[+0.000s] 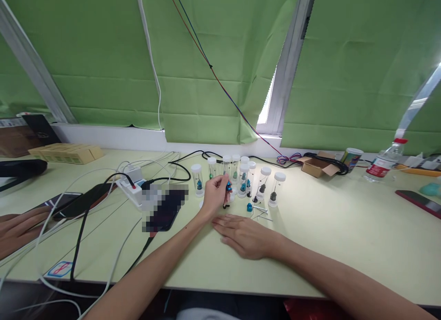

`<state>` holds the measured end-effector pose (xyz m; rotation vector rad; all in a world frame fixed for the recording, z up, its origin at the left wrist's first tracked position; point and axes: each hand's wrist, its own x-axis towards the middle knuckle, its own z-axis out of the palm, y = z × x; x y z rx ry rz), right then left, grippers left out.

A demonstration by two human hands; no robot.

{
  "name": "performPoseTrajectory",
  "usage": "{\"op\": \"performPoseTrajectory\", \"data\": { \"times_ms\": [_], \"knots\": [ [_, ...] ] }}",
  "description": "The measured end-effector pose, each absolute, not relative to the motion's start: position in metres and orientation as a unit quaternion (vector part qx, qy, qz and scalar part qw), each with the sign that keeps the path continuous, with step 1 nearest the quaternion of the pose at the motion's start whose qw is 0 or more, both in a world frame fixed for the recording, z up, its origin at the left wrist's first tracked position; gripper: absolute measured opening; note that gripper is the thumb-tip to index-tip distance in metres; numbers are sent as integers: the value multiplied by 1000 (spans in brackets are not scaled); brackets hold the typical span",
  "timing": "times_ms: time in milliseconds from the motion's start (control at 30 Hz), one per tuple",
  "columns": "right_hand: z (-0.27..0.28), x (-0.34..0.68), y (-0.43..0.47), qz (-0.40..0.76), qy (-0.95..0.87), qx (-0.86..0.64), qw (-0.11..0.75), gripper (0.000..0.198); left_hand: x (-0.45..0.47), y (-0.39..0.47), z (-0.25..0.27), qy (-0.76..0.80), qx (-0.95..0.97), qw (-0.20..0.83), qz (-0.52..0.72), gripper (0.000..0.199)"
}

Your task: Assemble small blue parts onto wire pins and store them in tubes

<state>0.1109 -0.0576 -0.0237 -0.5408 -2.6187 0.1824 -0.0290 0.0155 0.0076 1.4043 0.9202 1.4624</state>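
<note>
My left hand (216,191) is raised just above the table, fingers pinched on a small shiny blue piece (228,186) whose exact kind I cannot make out. My right hand (246,235) lies flat, palm down, fingers stretched out below it. Several clear tubes with white caps (264,184) stand upright behind the hands, with small green, blue or dark pieces inside. To the right of my left hand lie a loose blue piece (249,207) and several thin metal pins (261,210). A small black hook-shaped bit (226,206) rests under my left fingers.
A phone (172,209), a white power strip (134,191) and tangled cables are on the left. Another person's hand (24,230) rests at the far left. An open cardboard box (315,167), a can (351,159) and a water bottle (382,166) stand back right.
</note>
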Motion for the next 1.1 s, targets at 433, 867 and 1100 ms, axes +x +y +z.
{"op": "performPoseTrajectory", "data": {
  "times_ms": [433, 867, 1100],
  "knots": [
    [-22, 120, -42, 55, -904, -333, 262, 42, -30, 17, 7, 378, 526, 491, 583, 44],
    [-17, 131, -22, 165, -700, -406, 564, 10, -19, 9, -2, 392, 547, 535, 510, 43],
    [-12, 130, -26, 225, -670, -414, 574, 21, -9, -5, -1, 395, 552, 559, 476, 45]
  ]
}}
